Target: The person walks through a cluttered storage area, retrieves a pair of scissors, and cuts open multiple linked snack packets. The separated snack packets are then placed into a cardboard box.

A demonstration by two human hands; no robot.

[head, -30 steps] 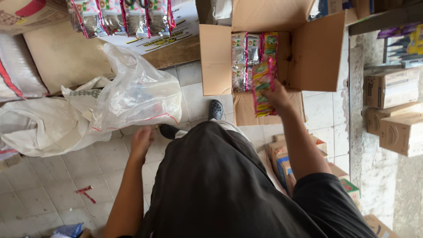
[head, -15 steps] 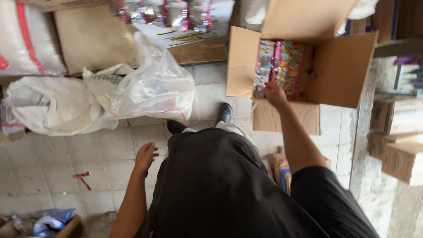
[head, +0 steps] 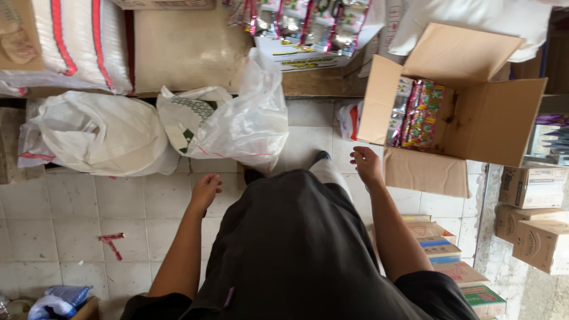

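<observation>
On the tiled floor, seen from above: a person in a dark garment stands, both arms hanging forward.
Right hand (head: 366, 166): empty, fingers loosely curled and half open, held just short of the front flap of the cardboard box (head: 474, 118); not touching it as far as can be seen.
Left hand (head: 205, 191): empty, fingers loosely bent, hanging over the tiles, near the clear plastic bag (head: 249, 121) but apart from it.
Cardboard box: open, flaps spread, tipped towards the person, standing on the floor at upper right.
Box contents: colourful snack packets (head: 418, 112) stacked upright against the left inner wall; remainder of the box bare.
Clear plastic bag: crumpled, on the floor between the two hands, leaning against a white sack (head: 98, 136).
Behind: large white sack with red stripes (head: 71, 41) at upper left; hanging strip of sachets (head: 308, 21) at top centre.
Right edge: small cartons (head: 536, 219) stacked; flat coloured boxes (head: 450, 261) beside the right arm.
Floor: red scrap (head: 111, 243) on the tiles at lower left.
</observation>
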